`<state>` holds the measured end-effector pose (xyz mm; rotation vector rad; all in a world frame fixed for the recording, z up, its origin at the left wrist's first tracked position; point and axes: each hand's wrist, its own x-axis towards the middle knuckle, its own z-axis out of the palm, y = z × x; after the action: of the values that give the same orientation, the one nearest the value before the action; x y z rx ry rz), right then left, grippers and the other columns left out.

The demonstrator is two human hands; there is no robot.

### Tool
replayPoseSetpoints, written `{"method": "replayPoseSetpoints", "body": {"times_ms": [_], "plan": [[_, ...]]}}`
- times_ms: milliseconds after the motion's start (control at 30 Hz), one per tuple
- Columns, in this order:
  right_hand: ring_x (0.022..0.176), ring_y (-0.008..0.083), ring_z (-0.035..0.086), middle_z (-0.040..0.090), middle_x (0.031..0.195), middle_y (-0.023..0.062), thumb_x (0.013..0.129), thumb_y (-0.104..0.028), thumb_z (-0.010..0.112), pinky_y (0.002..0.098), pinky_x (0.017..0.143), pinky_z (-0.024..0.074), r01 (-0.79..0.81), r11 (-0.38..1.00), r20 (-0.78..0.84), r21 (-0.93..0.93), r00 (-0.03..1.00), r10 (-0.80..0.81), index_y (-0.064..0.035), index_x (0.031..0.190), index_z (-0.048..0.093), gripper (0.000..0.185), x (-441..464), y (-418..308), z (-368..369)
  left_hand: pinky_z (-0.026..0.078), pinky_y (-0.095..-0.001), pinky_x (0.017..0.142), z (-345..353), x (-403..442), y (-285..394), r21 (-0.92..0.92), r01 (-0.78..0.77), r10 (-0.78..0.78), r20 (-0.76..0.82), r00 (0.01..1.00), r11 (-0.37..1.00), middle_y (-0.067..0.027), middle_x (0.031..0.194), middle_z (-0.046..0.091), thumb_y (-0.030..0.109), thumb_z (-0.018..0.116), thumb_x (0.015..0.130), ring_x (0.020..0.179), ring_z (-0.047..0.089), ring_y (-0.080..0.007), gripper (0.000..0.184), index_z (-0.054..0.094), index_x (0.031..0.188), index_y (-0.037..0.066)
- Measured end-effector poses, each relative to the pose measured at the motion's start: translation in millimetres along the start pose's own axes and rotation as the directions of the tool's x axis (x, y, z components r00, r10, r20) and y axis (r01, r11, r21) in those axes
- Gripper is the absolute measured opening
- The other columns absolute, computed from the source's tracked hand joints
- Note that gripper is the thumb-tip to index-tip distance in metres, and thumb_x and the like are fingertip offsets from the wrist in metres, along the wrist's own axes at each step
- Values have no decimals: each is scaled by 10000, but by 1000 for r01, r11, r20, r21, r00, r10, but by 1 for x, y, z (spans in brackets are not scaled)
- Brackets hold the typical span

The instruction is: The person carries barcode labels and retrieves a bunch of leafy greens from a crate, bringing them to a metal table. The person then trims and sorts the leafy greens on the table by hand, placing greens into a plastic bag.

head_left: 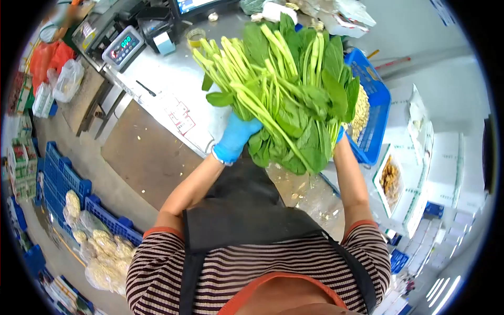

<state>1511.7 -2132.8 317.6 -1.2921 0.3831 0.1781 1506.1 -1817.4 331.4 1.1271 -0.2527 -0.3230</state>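
Observation:
A large bunch of leafy greens (294, 94), with pale green stems and broad leaves, is held up in front of me over the edge of the metal table (205, 118). My left hand (237, 137), in a blue glove, is closed around the lower left of the bunch, its fingers partly under the leaves. On the other side, my right hand (340, 134) supports the bunch; only a bit of its blue glove shows and leaves cover the fingers. Stems point to the upper left, while leaves hang down toward my apron.
A digital scale display (123, 47) stands at the left back, near a roll of tape (196, 37) and a black pen (146, 88). To the right is a blue basket (379, 100) of pale pieces, beside a white foam box (391, 184). Blue crates (60, 178) and bagged produce (102, 247) are lower left.

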Motion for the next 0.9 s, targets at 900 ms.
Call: {"method": "replayPoseSetpoints", "body": {"times_ms": [900], "plan": [[1070, 164, 573, 618, 1211, 127, 871, -320, 674, 292, 934, 437, 287, 646, 204, -707, 958, -202, -5, 1308, 541, 554, 324, -53, 32, 466, -265, 743, -98, 91, -164, -202, 602, -586, -592, 553, 772, -8, 968, 613, 178, 555, 896, 826, 560, -103, 434, 534, 1310, 49]]}}
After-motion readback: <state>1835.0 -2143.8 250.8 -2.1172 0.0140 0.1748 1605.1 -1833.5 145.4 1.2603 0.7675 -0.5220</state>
